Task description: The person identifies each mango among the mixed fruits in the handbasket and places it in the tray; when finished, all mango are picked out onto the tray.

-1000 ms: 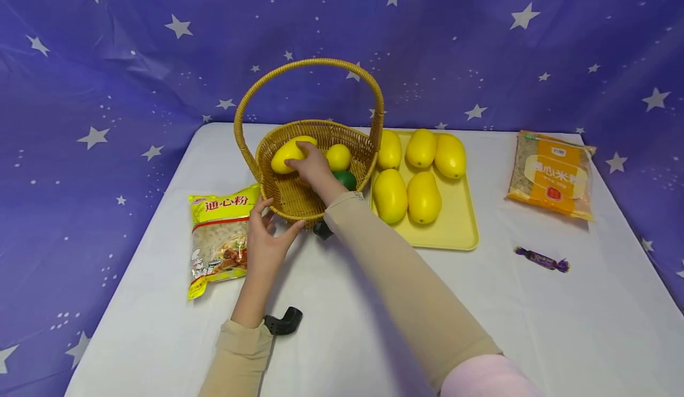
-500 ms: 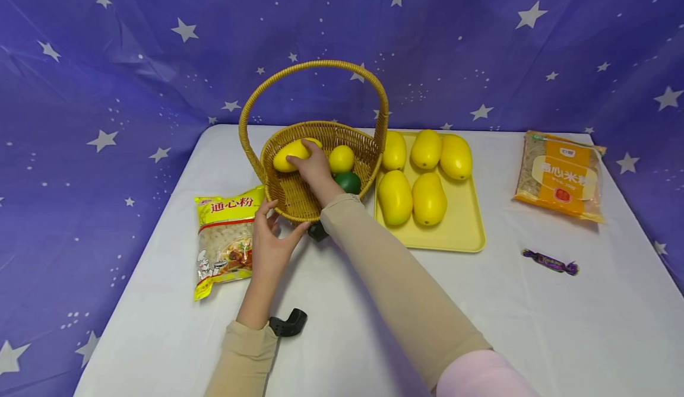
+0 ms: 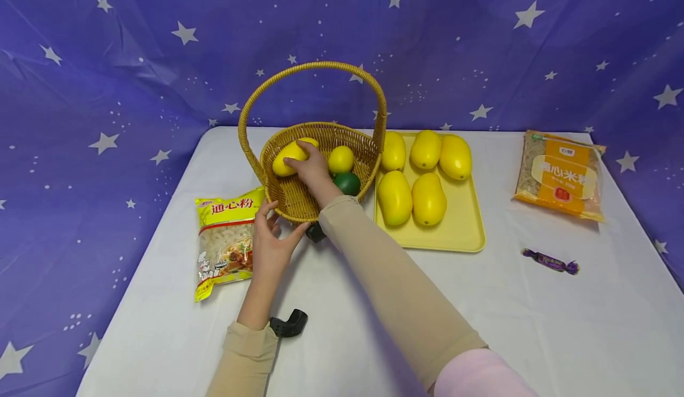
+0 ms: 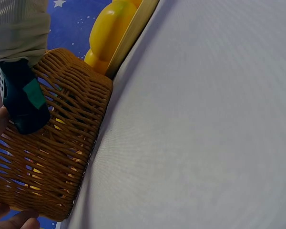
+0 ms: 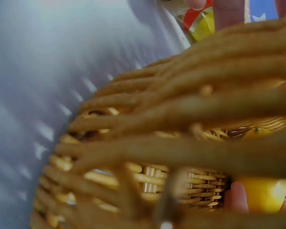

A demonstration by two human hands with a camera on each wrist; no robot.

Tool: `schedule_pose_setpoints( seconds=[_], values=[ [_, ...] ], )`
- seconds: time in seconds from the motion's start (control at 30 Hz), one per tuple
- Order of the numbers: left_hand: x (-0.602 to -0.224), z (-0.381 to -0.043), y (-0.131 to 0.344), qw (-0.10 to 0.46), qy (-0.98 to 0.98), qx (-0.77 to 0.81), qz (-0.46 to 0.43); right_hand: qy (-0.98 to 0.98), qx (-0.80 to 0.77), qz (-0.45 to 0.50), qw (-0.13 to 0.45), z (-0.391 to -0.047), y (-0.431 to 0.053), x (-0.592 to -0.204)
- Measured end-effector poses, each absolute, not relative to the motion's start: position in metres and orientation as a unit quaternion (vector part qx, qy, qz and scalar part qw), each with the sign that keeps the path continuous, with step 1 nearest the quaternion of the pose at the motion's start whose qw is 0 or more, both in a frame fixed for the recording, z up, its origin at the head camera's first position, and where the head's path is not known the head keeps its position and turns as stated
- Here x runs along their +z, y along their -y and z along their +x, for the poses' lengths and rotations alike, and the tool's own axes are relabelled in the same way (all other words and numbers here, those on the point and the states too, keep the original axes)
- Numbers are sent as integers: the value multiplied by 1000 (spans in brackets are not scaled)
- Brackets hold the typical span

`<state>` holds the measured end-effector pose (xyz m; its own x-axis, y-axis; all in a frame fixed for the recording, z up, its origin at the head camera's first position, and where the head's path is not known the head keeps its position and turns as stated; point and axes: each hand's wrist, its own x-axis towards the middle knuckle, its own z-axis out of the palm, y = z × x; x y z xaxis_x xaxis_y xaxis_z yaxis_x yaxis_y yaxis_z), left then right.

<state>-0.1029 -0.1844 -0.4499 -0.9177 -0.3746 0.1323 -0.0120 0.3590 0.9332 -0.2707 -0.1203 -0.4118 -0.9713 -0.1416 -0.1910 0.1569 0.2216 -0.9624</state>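
In the head view, my right hand (image 3: pixel 312 168) reaches into the wicker basket (image 3: pixel 296 201) and grips a yellow mango (image 3: pixel 285 162) at its left end. The right wrist view looks through the weave and catches a finger (image 5: pixel 237 196) against the mango (image 5: pixel 264 195). My left hand (image 3: pixel 271 243) holds the front-left of the basket, thumb along the front and fingers at the left side. In the left wrist view its fingertips (image 4: pixel 19 220) lie at the basket wall (image 4: pixel 62 143). A smaller yellow fruit (image 3: pixel 341 159) and a dark green fruit (image 3: pixel 347 183) lie inside at the right.
A pale yellow tray (image 3: pixel 454 231) with several yellow mangoes (image 3: pixel 395 198) stands right of the basket. A yellow pasta bag (image 3: pixel 227 243) lies beside my left hand. Farther right are an orange-labelled bag (image 3: pixel 560 176) and a purple-wrapped candy (image 3: pixel 550 261). The basket's tall handle (image 3: pixel 315 64) arches overhead.
The head view has shifted a little, so everything sits slightly farther right in it. Both hands keep their places, the right on the mango, the left on the basket.
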Motion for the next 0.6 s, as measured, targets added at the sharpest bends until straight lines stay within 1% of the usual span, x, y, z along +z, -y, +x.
schedule_pose_setpoints(
  seconds=[0.1,0.27,0.47,0.6],
  values=[
    [-451,-102,184,164,808,-553,119,-786,-609,-13,106,-270,120,-413],
    [-450,-103,185,167,809,-551,117,-780,-618,-20,100,-271,122,-413],
    [-450,-103,184,169,810,-550,117,-800,-592,-24,101,-272,122,-412],
    [-449,-102,184,165,811,-548,120,-789,-605,-25,107,-271,121,-412]
  ],
)
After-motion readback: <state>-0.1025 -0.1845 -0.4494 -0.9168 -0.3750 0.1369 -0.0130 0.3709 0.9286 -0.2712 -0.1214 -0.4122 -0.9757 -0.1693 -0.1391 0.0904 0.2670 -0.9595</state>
